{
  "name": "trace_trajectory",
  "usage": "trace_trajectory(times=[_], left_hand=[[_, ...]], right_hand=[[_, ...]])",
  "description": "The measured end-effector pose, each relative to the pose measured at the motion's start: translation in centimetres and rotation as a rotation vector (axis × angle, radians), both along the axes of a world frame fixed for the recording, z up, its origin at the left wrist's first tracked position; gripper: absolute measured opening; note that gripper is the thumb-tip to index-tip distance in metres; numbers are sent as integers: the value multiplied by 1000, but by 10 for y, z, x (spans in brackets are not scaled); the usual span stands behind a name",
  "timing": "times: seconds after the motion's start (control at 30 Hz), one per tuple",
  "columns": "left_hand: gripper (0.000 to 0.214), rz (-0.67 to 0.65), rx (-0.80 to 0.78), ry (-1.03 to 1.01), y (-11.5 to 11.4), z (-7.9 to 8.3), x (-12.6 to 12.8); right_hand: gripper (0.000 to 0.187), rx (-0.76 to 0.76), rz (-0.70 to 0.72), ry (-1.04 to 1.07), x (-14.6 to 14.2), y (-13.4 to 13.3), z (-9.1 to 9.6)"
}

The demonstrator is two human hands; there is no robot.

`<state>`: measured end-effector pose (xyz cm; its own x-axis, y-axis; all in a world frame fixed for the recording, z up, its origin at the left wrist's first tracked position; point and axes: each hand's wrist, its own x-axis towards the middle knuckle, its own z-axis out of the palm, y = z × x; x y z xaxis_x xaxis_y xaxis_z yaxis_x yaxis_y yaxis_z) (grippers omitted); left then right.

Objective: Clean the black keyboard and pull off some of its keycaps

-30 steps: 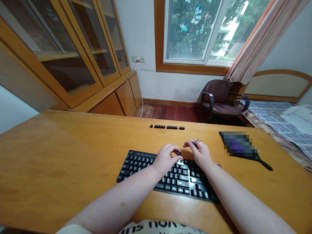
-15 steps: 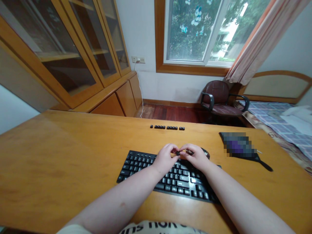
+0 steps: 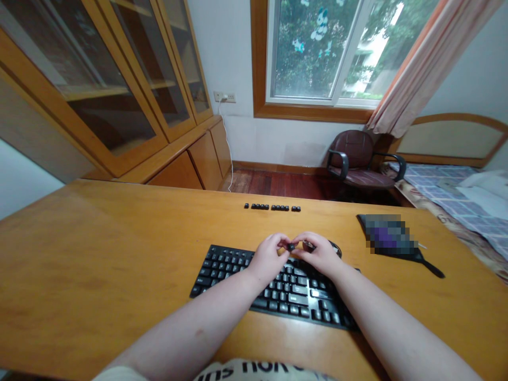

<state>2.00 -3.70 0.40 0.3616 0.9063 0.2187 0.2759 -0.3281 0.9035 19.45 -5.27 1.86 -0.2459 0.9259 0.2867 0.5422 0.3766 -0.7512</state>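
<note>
A black keyboard (image 3: 296, 288) lies on the wooden desk, partly hidden under my forearms and hands. Over its far edge, my left hand (image 3: 272, 255) and my right hand (image 3: 316, 253) meet with fingertips pinched around a small black keycap (image 3: 291, 247). Both hands touch the keycap. Beyond them, several loose black keycaps (image 3: 280, 208) stand in a row near the desk's far edge. Part of a coiled black cable (image 3: 337, 248) shows behind my right hand.
A black pouch with a strap (image 3: 416, 257), partly blurred out, rests on the right of the wooden desk (image 3: 119, 254). Past the desk are a brown armchair (image 3: 353, 159), a bed (image 3: 444, 185) and a glass-door cabinet (image 3: 159, 106).
The keycap has turned slightly between my fingertips. My hands have otherwise barely moved, and the keyboard and row of keycaps stay in place.
</note>
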Motion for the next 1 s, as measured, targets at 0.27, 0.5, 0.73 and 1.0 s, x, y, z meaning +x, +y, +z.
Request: trace_trajectory(times=[0.27, 0.5, 0.73, 1.0], left_hand=[[39, 18, -9, -9, -3, -6, 2], [27, -283, 114, 405, -5, 7, -2], [28, -371, 152, 559, -6, 10, -1], [27, -387, 158, 557, -5, 10, -2]], right_hand=[[14, 61, -49, 31, 2, 3, -4], [24, 46, -349, 193, 6, 0, 29], [27, 218, -515, -29, 32, 77, 58], [22, -98, -535, -259, 53, 129, -23]])
